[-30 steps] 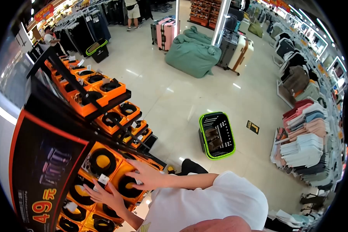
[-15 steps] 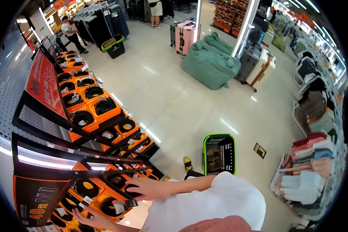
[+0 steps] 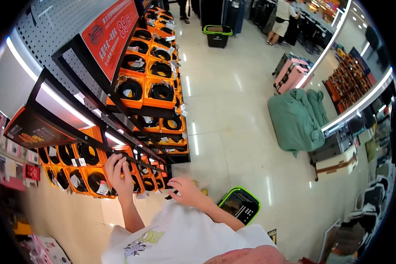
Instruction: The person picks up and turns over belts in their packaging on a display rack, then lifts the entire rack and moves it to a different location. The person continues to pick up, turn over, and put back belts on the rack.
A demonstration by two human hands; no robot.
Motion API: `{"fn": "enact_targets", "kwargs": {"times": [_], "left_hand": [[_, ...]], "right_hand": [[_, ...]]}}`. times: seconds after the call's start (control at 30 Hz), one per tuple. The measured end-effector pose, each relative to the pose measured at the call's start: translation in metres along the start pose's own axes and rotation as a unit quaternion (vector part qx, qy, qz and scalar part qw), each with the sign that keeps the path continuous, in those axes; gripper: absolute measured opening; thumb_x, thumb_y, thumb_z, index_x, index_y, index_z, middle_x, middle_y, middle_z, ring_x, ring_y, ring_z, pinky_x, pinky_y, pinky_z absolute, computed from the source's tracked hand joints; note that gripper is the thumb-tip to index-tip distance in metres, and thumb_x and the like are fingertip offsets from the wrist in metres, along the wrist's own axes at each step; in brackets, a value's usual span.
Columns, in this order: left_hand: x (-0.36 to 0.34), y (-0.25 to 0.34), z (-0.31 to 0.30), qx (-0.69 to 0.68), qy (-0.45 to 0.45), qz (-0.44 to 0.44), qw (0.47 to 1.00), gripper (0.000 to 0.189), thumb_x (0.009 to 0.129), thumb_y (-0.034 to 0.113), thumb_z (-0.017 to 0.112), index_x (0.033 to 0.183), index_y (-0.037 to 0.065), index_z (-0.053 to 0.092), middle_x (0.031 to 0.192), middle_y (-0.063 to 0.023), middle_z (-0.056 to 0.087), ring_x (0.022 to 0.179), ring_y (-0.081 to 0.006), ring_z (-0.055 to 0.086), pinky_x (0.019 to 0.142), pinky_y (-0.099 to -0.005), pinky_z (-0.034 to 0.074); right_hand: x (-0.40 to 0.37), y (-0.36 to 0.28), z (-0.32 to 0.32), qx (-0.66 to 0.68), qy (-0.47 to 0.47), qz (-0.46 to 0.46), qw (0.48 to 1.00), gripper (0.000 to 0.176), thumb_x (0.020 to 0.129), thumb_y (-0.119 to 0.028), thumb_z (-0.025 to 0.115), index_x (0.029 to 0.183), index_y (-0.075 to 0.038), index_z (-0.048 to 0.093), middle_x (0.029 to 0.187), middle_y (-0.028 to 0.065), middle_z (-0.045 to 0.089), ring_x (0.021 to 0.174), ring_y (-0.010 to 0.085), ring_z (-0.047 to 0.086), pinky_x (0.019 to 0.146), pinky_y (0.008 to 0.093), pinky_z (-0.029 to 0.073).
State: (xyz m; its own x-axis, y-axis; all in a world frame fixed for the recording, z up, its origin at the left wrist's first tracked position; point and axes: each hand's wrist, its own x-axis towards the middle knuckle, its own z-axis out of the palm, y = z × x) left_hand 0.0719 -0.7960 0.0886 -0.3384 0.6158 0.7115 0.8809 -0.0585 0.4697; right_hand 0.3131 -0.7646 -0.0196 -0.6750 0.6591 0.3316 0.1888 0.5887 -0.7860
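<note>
Coiled black belts lie in orange boxes (image 3: 89, 172) on a tiered rack. My left hand (image 3: 120, 178) is raised at the lower tier, its fingers apart and their tips near the dark shelf rail (image 3: 102, 146). Nothing shows in its grasp. To its right, my right hand (image 3: 187, 192) is beside the end of the rack, with fingers apart and pointing left. A small dark patch shows by its thumb; whether it touches this is unclear. White tags hang from several belts.
Red sign (image 3: 111, 37) above the rack. Black basket with green rim (image 3: 256, 207) on the floor by my right forearm; another basket (image 3: 217, 38) farther off. Green bundle (image 3: 292, 121), pink suitcase (image 3: 290, 75) and mirror frame to the right. A person (image 3: 282, 20) stands at clothing racks.
The view has turned left, so the bundle and suitcases appear farther right. My left hand has risen from the belt boxes towards the rail. My right hand has drawn away from the belts.
</note>
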Motion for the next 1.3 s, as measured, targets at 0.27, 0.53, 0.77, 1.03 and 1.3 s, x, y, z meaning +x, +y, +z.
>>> {"fn": "enact_targets", "kwargs": {"times": [0.27,0.53,0.77,1.03,1.3], "left_hand": [[0.038,0.007,0.117,-0.039,-0.104,-0.038,0.993,0.03,0.093,0.006,0.071,0.122,0.002,0.066,0.142,-0.0142,0.055,0.137,-0.0385,0.049,0.112,-0.0464,0.042],[0.133,-0.012,0.219,0.097,-0.024,-0.014,0.995,0.04,0.095,0.014,0.069,0.134,0.007,0.062,0.158,-0.0169,0.041,0.149,-0.0431,0.033,0.118,-0.0573,0.03],[0.156,-0.04,0.275,0.248,-0.072,-0.052,0.965,0.031,0.095,0.029,0.066,0.121,0.012,0.072,0.153,-0.0095,0.052,0.147,-0.0357,0.04,0.116,-0.0642,0.023],[0.157,-0.031,0.264,0.222,-0.063,-0.079,0.97,0.023,0.087,0.021,0.073,0.108,0.01,0.073,0.137,-0.0072,0.064,0.14,-0.0323,0.05,0.112,-0.0551,0.031],[0.158,-0.019,0.273,0.249,-0.075,-0.136,0.956,0.019,0.089,0.021,0.073,0.106,0.013,0.075,0.138,-0.006,0.063,0.144,-0.0314,0.047,0.114,-0.0547,0.029]], "right_hand": [[0.01,0.045,-0.039,-0.016,-0.006,0.071,0.997,0.029,0.092,-0.024,0.072,0.112,-0.003,0.07,0.117,0.0145,0.07,0.108,0.0358,0.065,0.092,0.0448,0.053],[0.073,0.121,-0.09,-0.05,-0.066,0.065,0.994,0.028,0.093,-0.024,0.072,0.113,-0.004,0.069,0.111,0.0144,0.071,0.105,0.0368,0.065,0.092,0.045,0.052],[0.178,0.16,-0.144,-0.075,-0.114,0.033,0.99,0.025,0.093,-0.02,0.072,0.112,-0.004,0.069,0.112,0.0146,0.071,0.104,0.0367,0.065,0.095,0.0442,0.052],[0.297,0.175,-0.173,-0.011,-0.095,-0.048,0.994,0.027,0.089,-0.009,0.074,0.114,-0.003,0.068,0.121,0.0161,0.068,0.115,0.0374,0.063,0.099,0.0436,0.052],[0.389,0.217,-0.161,-0.017,-0.067,-0.113,0.991,0.043,0.088,-0.012,0.076,0.128,-0.001,0.063,0.151,0.0234,0.045,0.139,0.0455,0.045,0.113,0.0509,0.042]]}}
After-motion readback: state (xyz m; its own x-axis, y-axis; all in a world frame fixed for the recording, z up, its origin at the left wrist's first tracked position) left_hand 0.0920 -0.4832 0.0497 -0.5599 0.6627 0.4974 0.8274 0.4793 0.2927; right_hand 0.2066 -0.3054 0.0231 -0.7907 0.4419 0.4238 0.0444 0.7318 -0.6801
